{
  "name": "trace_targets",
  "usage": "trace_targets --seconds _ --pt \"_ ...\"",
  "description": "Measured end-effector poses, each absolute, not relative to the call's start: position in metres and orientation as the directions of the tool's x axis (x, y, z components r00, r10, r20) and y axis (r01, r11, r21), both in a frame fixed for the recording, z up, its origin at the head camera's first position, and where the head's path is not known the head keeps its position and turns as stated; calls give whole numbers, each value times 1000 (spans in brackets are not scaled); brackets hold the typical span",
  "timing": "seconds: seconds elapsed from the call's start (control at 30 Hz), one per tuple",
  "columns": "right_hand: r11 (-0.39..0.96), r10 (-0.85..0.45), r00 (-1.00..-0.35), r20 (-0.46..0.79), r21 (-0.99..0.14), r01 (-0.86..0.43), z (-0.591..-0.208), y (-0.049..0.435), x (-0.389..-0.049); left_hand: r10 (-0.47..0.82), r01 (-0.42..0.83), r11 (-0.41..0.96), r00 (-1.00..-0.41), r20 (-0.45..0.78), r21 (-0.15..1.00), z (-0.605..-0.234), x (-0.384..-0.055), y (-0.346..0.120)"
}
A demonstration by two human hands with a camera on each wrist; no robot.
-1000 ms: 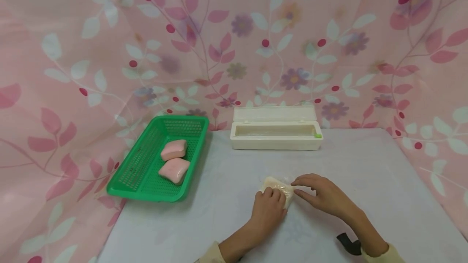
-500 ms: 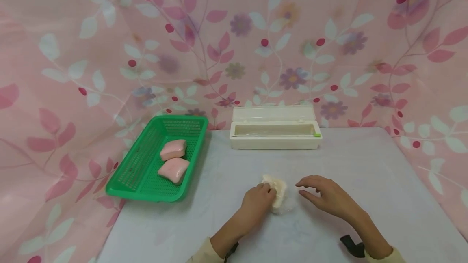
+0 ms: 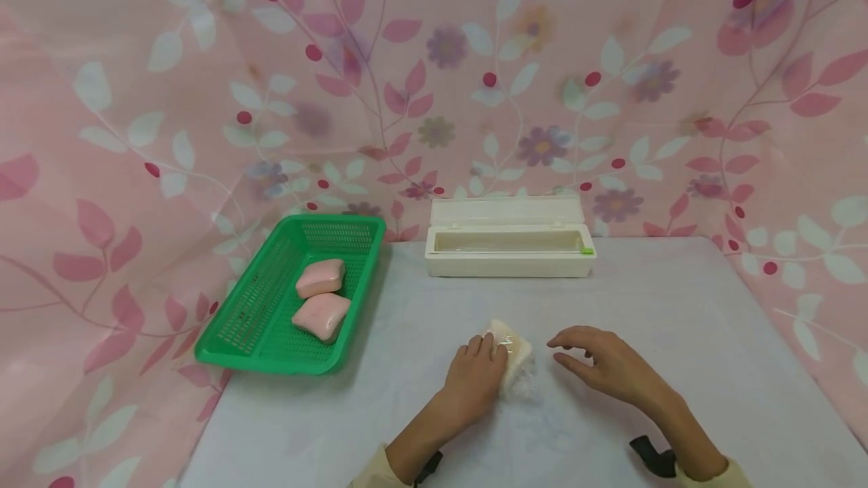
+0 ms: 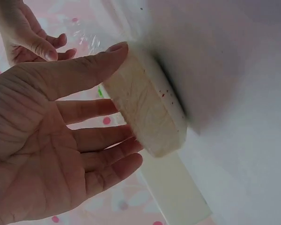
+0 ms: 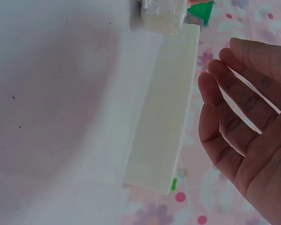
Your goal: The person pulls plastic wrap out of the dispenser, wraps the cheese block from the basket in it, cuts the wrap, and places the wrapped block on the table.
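Observation:
A cream bar of soap (image 3: 514, 352) in crinkled clear plastic film lies on the white-covered table, loose film spreading from its right side. My left hand (image 3: 475, 376) holds its left part. In the left wrist view, the thumb of the left hand (image 4: 61, 122) lies on one edge of the soap (image 4: 145, 103) and the fingertips reach the opposite side. My right hand (image 3: 603, 364) hovers just right of the film, fingers loosely bent, thumb apart, holding nothing. The right wrist view shows that right hand (image 5: 253, 108) with a gap between it and the wrapped soap (image 5: 164, 16).
A green plastic basket (image 3: 271, 362) on the left contains two pink wrapped bars (image 3: 322, 278). At the back stands a long white cling film dispenser (image 3: 508, 266), its lid raised, with a green slider (image 3: 588, 251). A floral pink curtain (image 3: 434, 81) hangs behind the table.
The right hand has let go of the film edge and drawn slightly right. The left hand has shifted left along the soap, which has turned, and loose film now shows at its lower right.

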State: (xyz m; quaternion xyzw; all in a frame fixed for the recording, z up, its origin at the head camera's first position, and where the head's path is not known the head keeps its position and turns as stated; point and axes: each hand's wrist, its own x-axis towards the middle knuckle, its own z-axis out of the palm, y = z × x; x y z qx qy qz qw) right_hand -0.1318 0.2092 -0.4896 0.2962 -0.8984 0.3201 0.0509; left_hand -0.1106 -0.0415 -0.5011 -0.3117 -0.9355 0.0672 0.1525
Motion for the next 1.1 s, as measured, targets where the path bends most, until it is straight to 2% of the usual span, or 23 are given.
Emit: trace_targets --seconds 0.47,0.7,0.8,0.93,1.0,1.1 --pt "630 -540 -813 218 -537 -562 -499 203 -129 720 707 691 -654 234 -151 -512 -130 -49" --pt "606 -564 -792 234 -535 -589 -508 195 -127 763 780 624 -597 248 -43 -513 -138 -66" --pt "573 -587 -740 329 -477 -666 -513 191 -126 774 787 612 -577 261 -77 -516 -137 -72" --pt "493 -666 -583 466 -312 -812 -520 181 -128 763 745 642 -595 254 -181 -520 -127 -71" --pt "456 -707 -510 489 -236 -858 -523 175 -129 761 731 647 -599 250 -217 -522 -121 -69" --pt "431 -752 -442 490 -143 -891 -527 167 -129 778 740 626 -569 267 -246 -524 -116 -67"
